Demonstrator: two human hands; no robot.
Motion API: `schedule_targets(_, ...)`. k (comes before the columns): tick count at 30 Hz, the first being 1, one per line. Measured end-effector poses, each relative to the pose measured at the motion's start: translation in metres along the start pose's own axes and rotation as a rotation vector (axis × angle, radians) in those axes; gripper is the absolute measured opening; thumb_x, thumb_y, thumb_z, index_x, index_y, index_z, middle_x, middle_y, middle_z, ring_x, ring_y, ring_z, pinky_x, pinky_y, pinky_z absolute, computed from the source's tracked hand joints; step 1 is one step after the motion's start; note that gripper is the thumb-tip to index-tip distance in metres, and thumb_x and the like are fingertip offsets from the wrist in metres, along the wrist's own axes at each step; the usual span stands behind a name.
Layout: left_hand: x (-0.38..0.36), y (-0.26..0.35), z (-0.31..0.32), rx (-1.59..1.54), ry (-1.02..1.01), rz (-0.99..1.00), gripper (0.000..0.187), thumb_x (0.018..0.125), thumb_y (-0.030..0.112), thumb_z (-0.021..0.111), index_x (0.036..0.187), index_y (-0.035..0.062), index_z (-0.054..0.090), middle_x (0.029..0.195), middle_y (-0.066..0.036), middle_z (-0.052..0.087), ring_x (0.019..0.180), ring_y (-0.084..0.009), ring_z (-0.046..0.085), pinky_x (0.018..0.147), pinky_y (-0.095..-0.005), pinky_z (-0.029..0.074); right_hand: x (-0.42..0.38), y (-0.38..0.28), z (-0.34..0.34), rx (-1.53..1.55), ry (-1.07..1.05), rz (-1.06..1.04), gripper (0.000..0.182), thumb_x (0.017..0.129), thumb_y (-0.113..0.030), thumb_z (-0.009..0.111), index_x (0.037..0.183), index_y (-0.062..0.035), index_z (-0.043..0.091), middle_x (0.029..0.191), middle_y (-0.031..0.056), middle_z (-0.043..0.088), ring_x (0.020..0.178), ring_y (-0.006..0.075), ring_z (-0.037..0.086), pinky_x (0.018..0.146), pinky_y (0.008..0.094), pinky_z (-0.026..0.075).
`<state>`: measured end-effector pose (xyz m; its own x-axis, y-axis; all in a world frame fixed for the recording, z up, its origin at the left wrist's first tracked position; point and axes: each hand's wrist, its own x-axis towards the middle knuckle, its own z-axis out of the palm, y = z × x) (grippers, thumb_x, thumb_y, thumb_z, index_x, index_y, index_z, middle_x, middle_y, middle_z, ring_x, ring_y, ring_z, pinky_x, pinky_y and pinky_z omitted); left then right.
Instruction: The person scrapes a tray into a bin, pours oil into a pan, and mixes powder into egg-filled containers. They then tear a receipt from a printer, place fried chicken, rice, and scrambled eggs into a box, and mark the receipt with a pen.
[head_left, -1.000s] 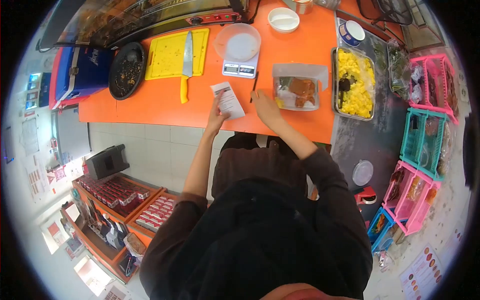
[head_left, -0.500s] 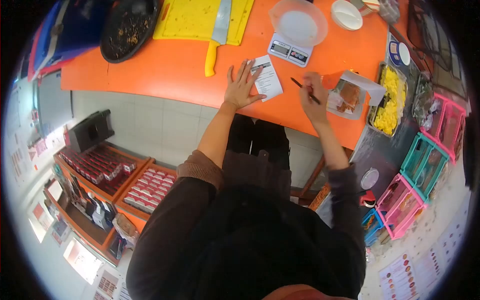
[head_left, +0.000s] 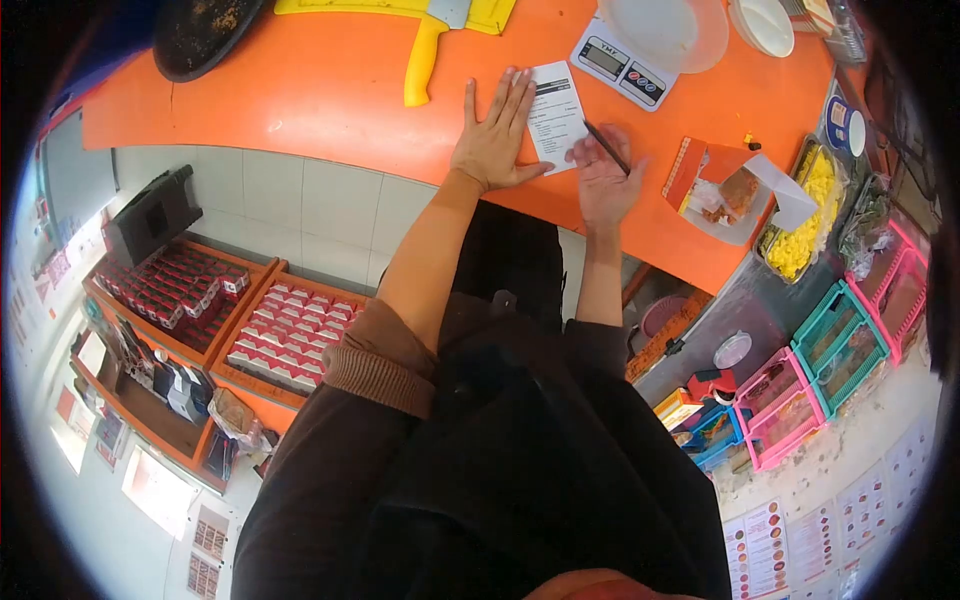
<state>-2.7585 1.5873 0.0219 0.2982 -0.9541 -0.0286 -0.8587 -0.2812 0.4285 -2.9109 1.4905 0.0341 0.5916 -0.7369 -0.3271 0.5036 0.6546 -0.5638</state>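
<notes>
A white printed slip of paper (head_left: 556,118) lies on the orange tabletop. My left hand (head_left: 495,135) rests flat over its left edge, fingers spread. In my right hand (head_left: 607,178) is a dark pen (head_left: 608,148), its tip at the paper's right edge and the palm turned partly up. A digital kitchen scale (head_left: 622,66) sits just beyond the paper, with a translucent plastic bowl (head_left: 668,30) over it. To the right of my right hand stands an open paper food box (head_left: 725,195) with brown food inside.
A yellow-handled knife (head_left: 424,62) lies across a yellow cutting board (head_left: 385,8). Left of it is a black pan (head_left: 200,45). A tray of yellow chopped food (head_left: 806,215) stands at the right, near pink and teal baskets (head_left: 838,340). Stacked red-and-white boxes (head_left: 290,335) fill shelves at lower left.
My right hand has moved left with the pen, from beside the food box to the paper's edge. My left hand stays on the paper. The whole view has shifted and come closer.
</notes>
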Motion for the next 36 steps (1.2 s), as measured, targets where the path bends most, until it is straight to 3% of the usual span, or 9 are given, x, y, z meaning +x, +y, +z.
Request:
schedule_targets(2,0.001,-0.001,0.0,0.013,-0.017,-0.003,0.11,0.069,0.07,0.055,0.144,-0.0011,0.019,0.154,-0.012,0.015,0.143,-0.0245,0.01,0.107,-0.0636,0.0,-0.001,-0.001,-0.005,0.103,-0.031,0.048,0.046,0.099,-0.037,0.033,0.106,0.0026,0.054,0.092,0.0127,0.057,0.077,0.026,0.059,0.078,0.0391,0.048)
schedule_targets(4,0.001,0.0,0.002,0.029,-0.031,-0.004,0.112,0.068,0.071,0.054,0.144,-0.0014,0.018,0.154,-0.01,0.013,0.143,-0.0225,0.008,0.107,-0.065,-0.001,-0.002,0.006,-0.002,-0.24,0.139,-0.043,0.035,0.098,-0.031,0.042,0.097,0.001,0.055,0.089,0.0112,0.057,0.072,0.0214,0.059,0.071,0.0336,0.049)
schedule_targets(10,0.001,0.0,0.003,0.01,-0.022,-0.008,0.111,0.068,0.071,0.054,0.144,-0.0017,0.018,0.154,-0.011,0.015,0.143,-0.0222,0.009,0.107,-0.0644,-0.001,-0.008,0.032,-0.018,-0.836,0.122,-0.385,0.012,0.093,-0.006,0.054,0.083,-0.0022,0.049,0.076,0.0062,0.055,0.061,0.0098,0.051,0.054,0.0233,0.042)
schedule_targets(19,0.001,0.0,0.004,0.025,-0.025,-0.012,0.112,0.068,0.073,0.053,0.144,-0.0014,0.019,0.154,-0.011,0.015,0.143,-0.022,0.009,0.108,-0.0637,-0.001,-0.009,0.044,-0.018,-0.978,0.348,-0.545,0.015,0.093,-0.007,0.053,0.079,-0.0011,0.052,0.071,0.0036,0.052,0.061,0.0081,0.049,0.055,0.0217,0.039)
schedule_targets(25,0.001,0.0,0.003,0.04,-0.028,-0.011,0.112,0.067,0.073,0.053,0.144,-0.0012,0.019,0.153,-0.011,0.016,0.143,-0.0217,0.009,0.108,-0.0632,-0.001,-0.012,0.044,-0.02,-1.162,0.179,-0.586,0.01,0.092,-0.006,0.054,0.083,0.0005,0.054,0.077,0.0052,0.055,0.061,0.0081,0.05,0.054,0.0214,0.04)
schedule_targets(28,0.001,0.0,0.003,0.052,-0.026,-0.016,0.112,0.067,0.074,0.053,0.144,-0.0012,0.019,0.153,-0.011,0.016,0.143,-0.0216,0.009,0.108,-0.0628,-0.001,-0.01,0.045,-0.02,-0.974,0.352,-0.528,0.012,0.091,-0.007,0.055,0.081,0.0007,0.054,0.078,0.0058,0.055,0.061,0.0077,0.05,0.053,0.0213,0.04)
schedule_targets(31,0.001,0.0,0.003,0.042,-0.03,-0.016,0.112,0.068,0.074,0.052,0.144,-0.0014,0.019,0.153,-0.011,0.016,0.143,-0.0219,0.009,0.108,-0.0626,-0.001,-0.014,0.049,-0.028,-1.129,0.164,-0.546,0.015,0.091,-0.008,0.057,0.079,0.0003,0.054,0.078,0.0059,0.055,0.061,0.0074,0.049,0.053,0.0209,0.04)
schedule_targets(34,0.001,0.001,0.003,0.047,-0.023,-0.012,0.112,0.068,0.074,0.052,0.144,-0.0015,0.019,0.153,-0.011,0.016,0.143,-0.0223,0.009,0.108,-0.0628,-0.001,-0.012,0.044,-0.019,-0.917,0.361,-0.523,0.015,0.09,-0.008,0.058,0.078,0.0002,0.054,0.079,0.006,0.055,0.062,0.0076,0.049,0.053,0.0209,0.04)
schedule_targets(36,0.001,0.001,0.003,0.037,-0.024,-0.015,0.112,0.068,0.074,0.051,0.144,-0.0016,0.019,0.153,-0.011,0.016,0.143,-0.0228,0.009,0.108,-0.063,-0.001,-0.013,0.046,-0.021,-0.973,0.283,-0.518,0.015,0.091,-0.008,0.058,0.079,0.0001,0.055,0.079,0.0059,0.055,0.061,0.0079,0.049,0.053,0.0212,0.041)
